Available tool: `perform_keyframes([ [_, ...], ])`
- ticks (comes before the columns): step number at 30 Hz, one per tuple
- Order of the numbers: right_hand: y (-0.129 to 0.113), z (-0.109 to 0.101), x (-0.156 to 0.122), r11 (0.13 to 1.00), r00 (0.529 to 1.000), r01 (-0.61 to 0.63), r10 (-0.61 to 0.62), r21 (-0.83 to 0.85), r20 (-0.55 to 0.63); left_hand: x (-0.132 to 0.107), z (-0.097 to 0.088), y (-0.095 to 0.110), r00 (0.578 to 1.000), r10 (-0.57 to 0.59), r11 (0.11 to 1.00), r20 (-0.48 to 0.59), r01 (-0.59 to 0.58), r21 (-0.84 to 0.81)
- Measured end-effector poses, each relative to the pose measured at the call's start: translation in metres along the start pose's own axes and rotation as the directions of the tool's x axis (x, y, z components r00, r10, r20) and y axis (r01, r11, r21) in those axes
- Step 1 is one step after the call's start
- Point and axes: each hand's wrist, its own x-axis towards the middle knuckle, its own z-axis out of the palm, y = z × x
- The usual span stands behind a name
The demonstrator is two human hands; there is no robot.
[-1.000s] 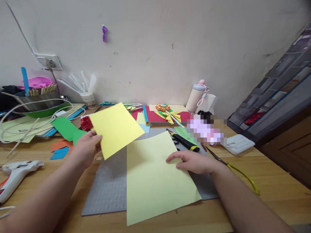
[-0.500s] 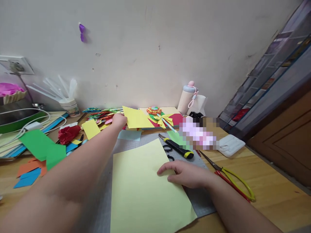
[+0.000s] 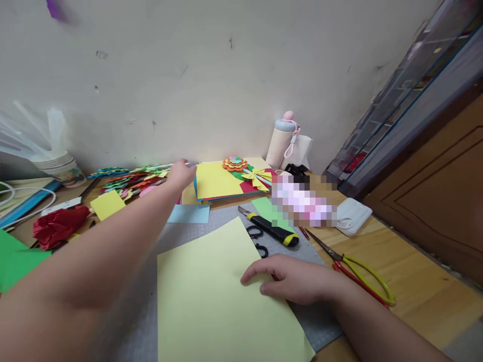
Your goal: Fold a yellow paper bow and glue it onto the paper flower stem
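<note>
A large pale yellow sheet of paper (image 3: pixel 204 296) lies in front of me on a grey mat (image 3: pixel 143 306). My right hand (image 3: pixel 281 279) rests on its right side, thumb and index finger apart, gripping nothing. My left hand (image 3: pixel 181 174) reaches to the back, at the left edge of a stack of coloured paper topped by a bright yellow sheet (image 3: pixel 215 181). Most of its fingers are turned away from view, so its hold cannot be made out. A layered paper flower (image 3: pixel 234 164) with a yellow bow (image 3: pixel 258 178) lies on that stack.
A utility knife (image 3: pixel 273 230) and black scissor handles (image 3: pixel 255 231) lie beside the pale sheet. Red-and-yellow-handled scissors (image 3: pixel 358 274) are farther right. A bottle (image 3: pixel 279 143) stands by the wall. Left are crumpled red paper (image 3: pixel 60 226), paper flowers (image 3: pixel 132 183) and cups (image 3: pixel 58 168) with plastic strips.
The bright yellow sheet, raised at my left hand before, now lies flat on the stack under the flower. My view has swung slightly right. My right hand stays on the pale sheet.
</note>
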Motion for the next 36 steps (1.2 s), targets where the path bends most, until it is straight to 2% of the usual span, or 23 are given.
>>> perform_keyframes([
  [2,0.000,0.001,-0.001,1.000,1.000,-0.017,0.017,-0.006,0.002,-0.017,-0.029,-0.003,0.999,0.040,0.999,-0.026,-0.041,-0.033],
  [4,0.000,0.002,-0.001,1.000,1.000,-0.016,0.015,-0.013,-0.016,-0.045,-0.059,-0.010,0.997,0.069,0.996,-0.016,-0.070,-0.059],
  [6,0.001,0.005,-0.002,1.000,0.999,-0.001,0.000,-0.022,-0.034,-0.083,-0.084,-0.021,0.996,0.085,0.994,0.014,-0.084,-0.067],
  [8,0.003,0.008,-0.003,0.998,0.999,0.025,-0.028,-0.055,-0.046,-0.127,-0.099,-0.037,0.986,0.154,0.988,0.058,-0.154,0.003],
  [11,0.003,0.010,-0.004,0.984,0.992,0.112,-0.118,-0.140,-0.035,-0.190,-0.102,-0.073,0.958,0.177,0.974,0.226,-0.204,0.101],
  [13,0.002,0.010,-0.006,0.965,0.981,0.190,-0.192,-0.182,0.006,-0.221,-0.096,-0.099,0.947,0.216,0.956,0.237,-0.255,0.144],
  [15,0.001,0.011,-0.007,0.947,0.967,0.253,-0.249,-0.199,0.047,-0.241,-0.088,-0.121,0.960,0.198,0.959,0.199,-0.231,0.163],
  [17,0.000,0.012,-0.007,0.934,0.957,0.289,-0.282,-0.210,0.065,-0.250,-0.081,-0.134,0.959,0.179,0.970,0.222,-0.210,0.124],
  [19,0.001,0.014,-0.006,0.923,0.950,0.311,-0.305,-0.226,0.060,-0.252,-0.076,-0.138,0.944,0.170,0.982,0.282,-0.186,0.030],
  [21,0.003,0.017,-0.002,0.914,0.944,0.317,-0.330,-0.253,-0.008,-0.251,-0.072,-0.138,0.927,0.180,0.983,0.329,-0.162,-0.081],
  [23,0.006,0.018,0.002,0.919,0.919,0.284,-0.342,-0.274,-0.194,-0.249,-0.070,-0.137,0.927,0.192,0.978,0.321,-0.153,-0.140],
  [24,0.009,0.017,0.005,0.926,0.886,0.248,-0.336,-0.285,-0.319,-0.248,-0.069,-0.138,0.935,0.196,0.976,0.296,-0.157,-0.151],
  [26,0.016,0.012,0.009,0.940,0.787,0.152,-0.301,-0.304,-0.538,-0.246,-0.070,-0.140,0.967,0.167,0.980,0.195,-0.140,-0.144],
  [27,0.020,0.008,0.010,0.940,0.741,0.098,-0.289,-0.328,-0.606,-0.245,-0.072,-0.141,0.982,0.134,0.983,0.133,-0.115,-0.144],
  [28,0.024,0.004,0.011,0.937,0.722,0.060,-0.279,-0.345,-0.633,-0.244,-0.075,-0.141,0.993,0.088,0.985,0.073,-0.076,-0.152],
  [30,0.031,-0.003,0.014,0.928,0.725,0.004,-0.260,-0.374,-0.638,-0.243,-0.082,-0.142,0.999,-0.031,0.982,-0.019,0.027,-0.188],
  [32,0.036,-0.006,0.016,0.913,0.752,-0.020,-0.254,-0.407,-0.608,-0.242,-0.089,-0.141,0.985,-0.139,0.962,-0.101,0.110,-0.251],
  [36,0.039,-0.003,0.021,0.883,0.784,-0.029,-0.271,-0.469,-0.558,-0.240,-0.093,-0.142,0.960,-0.208,0.945,-0.185,0.149,-0.291],
])
